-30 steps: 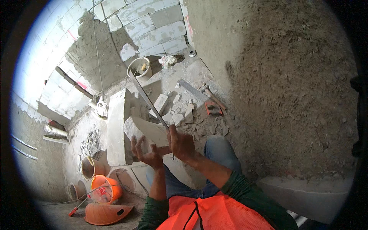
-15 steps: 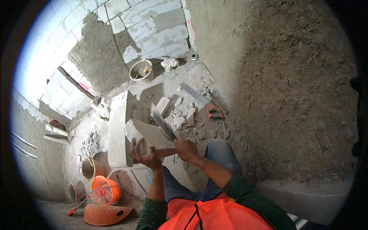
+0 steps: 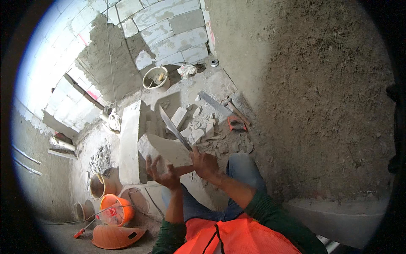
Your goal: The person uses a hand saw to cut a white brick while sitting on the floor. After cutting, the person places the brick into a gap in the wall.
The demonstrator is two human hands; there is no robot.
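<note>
My right hand is closed round the grip end of a long knife. Its blade points away from me and to the left, above a pale block. Beside it, my left hand has its fingers apart over the near end of that block. A reddish-brown strip spans the gap between the hands; whether it is a finger or a separate piece I cannot make out. To the left lies a longer pale block. Broken block pieces are strewn just beyond the knife.
A handsaw with a red handle and a hammer lie on the right. Farther off stands a white bucket. At lower left are an orange bucket, tan buckets and an orange curved shell. A rough wall rises at right.
The knife has turned in my right hand; its tip has swung up and to the left, and the blade shows narrower. My left hand has shifted only slightly.
</note>
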